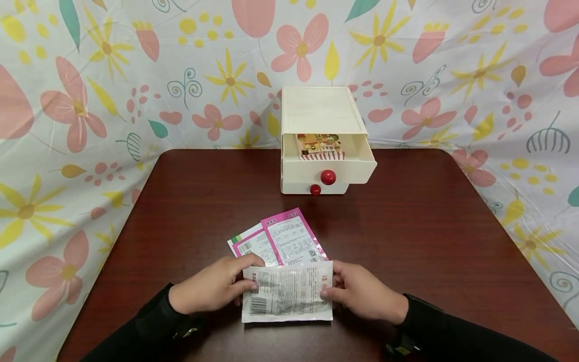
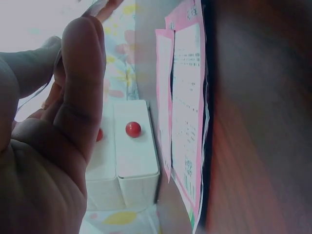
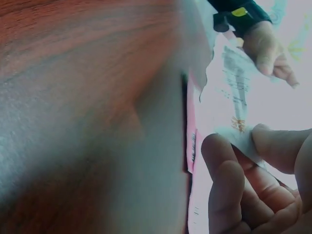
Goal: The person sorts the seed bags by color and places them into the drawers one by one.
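Note:
Both hands hold a white printed packet [image 1: 289, 294] with a barcode, near the front of the table. My left hand [image 1: 214, 284] pinches its left edge, thumb on the printed face. At the opposite edge my right hand [image 1: 366, 291] pinches it the same way, fingers behind; the right wrist view shows the thumb and fingers on the packet [image 3: 234, 83]. Just beyond lie pink-bordered packets [image 1: 294, 239], overlapping, with their lower ends hidden behind the white one. In the left wrist view these pink packets [image 2: 187, 97] lie flat on the tabletop.
A cream two-drawer box [image 1: 323, 110] with red knobs stands at the back of the dark wooden table [image 1: 429, 226]. Its upper drawer [image 1: 350, 172] is pulled out and contains a colourful printed packet [image 1: 320, 147]. Behind hangs a flower-patterned cloth [image 1: 181, 100].

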